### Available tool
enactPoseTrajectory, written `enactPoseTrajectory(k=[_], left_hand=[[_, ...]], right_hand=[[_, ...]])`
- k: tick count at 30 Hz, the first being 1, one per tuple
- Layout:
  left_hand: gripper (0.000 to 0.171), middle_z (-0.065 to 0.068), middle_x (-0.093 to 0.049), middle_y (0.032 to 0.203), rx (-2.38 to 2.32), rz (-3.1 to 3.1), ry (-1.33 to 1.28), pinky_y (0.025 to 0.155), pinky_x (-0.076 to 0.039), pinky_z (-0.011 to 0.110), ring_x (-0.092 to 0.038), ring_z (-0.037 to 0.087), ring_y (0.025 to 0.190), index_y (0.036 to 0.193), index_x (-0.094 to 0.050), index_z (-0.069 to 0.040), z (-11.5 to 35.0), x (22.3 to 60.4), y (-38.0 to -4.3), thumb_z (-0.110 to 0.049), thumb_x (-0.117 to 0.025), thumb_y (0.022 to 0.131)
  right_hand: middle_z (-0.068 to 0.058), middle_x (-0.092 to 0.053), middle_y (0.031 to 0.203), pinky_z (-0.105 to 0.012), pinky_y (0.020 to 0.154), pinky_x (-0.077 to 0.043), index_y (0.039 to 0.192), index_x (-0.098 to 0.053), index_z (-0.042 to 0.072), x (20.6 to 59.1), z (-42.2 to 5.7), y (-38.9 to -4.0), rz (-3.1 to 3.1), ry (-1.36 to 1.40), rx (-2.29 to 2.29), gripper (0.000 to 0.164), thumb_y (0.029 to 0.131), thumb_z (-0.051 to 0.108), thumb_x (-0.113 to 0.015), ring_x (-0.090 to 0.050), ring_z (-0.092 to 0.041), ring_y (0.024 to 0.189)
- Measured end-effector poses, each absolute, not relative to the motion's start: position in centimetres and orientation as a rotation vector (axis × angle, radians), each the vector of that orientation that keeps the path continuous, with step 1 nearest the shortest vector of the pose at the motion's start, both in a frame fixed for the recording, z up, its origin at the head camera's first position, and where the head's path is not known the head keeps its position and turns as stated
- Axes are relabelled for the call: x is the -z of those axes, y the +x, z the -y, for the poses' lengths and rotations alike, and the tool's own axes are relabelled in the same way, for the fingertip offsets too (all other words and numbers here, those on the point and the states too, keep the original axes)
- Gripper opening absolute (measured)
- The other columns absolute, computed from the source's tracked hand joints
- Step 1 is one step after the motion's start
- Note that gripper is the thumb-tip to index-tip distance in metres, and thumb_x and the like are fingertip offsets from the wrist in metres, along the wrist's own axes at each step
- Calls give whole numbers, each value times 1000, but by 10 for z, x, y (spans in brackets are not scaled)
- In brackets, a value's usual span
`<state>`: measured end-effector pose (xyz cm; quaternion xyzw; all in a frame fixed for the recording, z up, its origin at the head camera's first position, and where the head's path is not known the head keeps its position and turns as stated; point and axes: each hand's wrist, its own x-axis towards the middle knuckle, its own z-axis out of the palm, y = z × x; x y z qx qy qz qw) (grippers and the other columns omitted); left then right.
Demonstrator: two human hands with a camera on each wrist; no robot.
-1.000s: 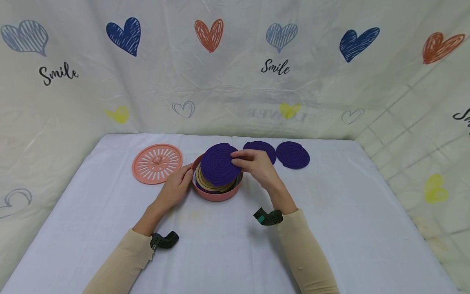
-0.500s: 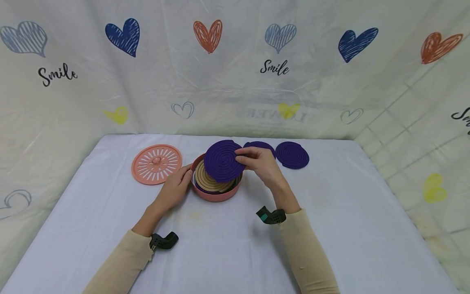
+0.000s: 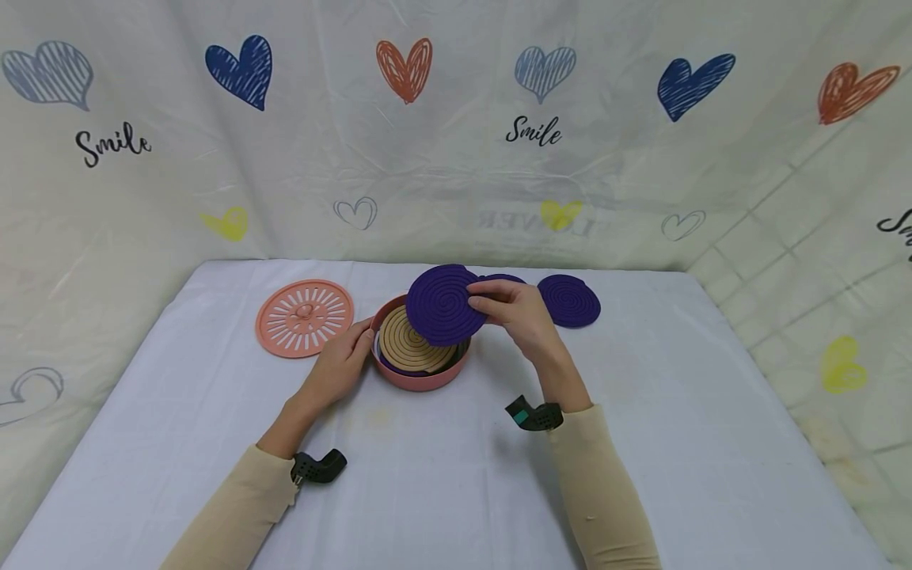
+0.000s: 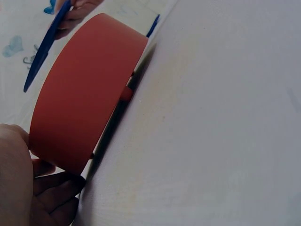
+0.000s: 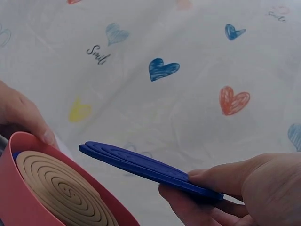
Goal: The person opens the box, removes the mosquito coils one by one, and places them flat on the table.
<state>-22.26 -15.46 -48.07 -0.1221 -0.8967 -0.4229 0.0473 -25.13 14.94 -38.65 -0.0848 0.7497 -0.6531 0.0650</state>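
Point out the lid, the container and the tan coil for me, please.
Lid (image 3: pixel 304 313): head view, on its central knob.
Container (image 4: pixel 88 89): left wrist view, on its outer wall.
Tan coil (image 5: pixel 67 189): right wrist view, middle of its spiral.

A flat purple mosquito coil (image 3: pixel 442 307) was held tilted above a round, open coral-pink holder (image 3: pixel 422 383). Inside it lay a tan spiral coil (image 3: pixel 409 342).

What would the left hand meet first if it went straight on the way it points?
The pink round container, whose side the left hand grips. Whether the hand would then brush the purple spiral coil held above is hard to judge: depth is unclear.
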Motion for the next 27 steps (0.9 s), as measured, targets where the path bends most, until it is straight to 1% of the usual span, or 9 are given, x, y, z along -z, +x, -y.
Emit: enactPoseTrajectory(k=[5, 12, 16, 27], left_hand=[[52, 10, -57, 147, 1295, 2750, -359, 116, -40, 50, -49, 27, 141, 149, -48, -11, 154, 480, -223, -41, -35, 108], [50, 10, -57, 147, 1313, 2749, -354, 116, -40, 51, -48, 27, 141, 149, -48, -11, 153, 478, -221, -38, -37, 109], [50, 11, -57, 146, 1314, 2739, -358, 116, -40, 52, -49, 28, 141, 149, -49, -12, 153, 477, -221, -38, -37, 108], [52, 9, -57, 146, 1324, 2747, -353, 117, -40, 50, -48, 26, 141, 149, -49, -13, 154, 480, -221, -42, -36, 108]], right_hand=[[4, -72, 98, -23, 78, -61, 118, -73, 4, 385, -152, -252, -2283, -221, 1966, 28, 91, 13, -73, -69, -7, 86], [7, -72, 96, -21, 75, -60, 121, -71, 1, 383, -158, -252, -2267, -210, 2004, 31, 91, 11, -73, -69, -4, 82], [8, -72, 97, -21, 74, -60, 122, -70, 0, 383, -161, -252, -2270, -216, 2017, 32, 92, 11, -72, -68, -4, 82], [9, -72, 98, -20, 74, -59, 122, -70, 2, 384, -163, -254, -2292, -206, 2010, 31, 93, 13, -72, -66, -4, 82]])
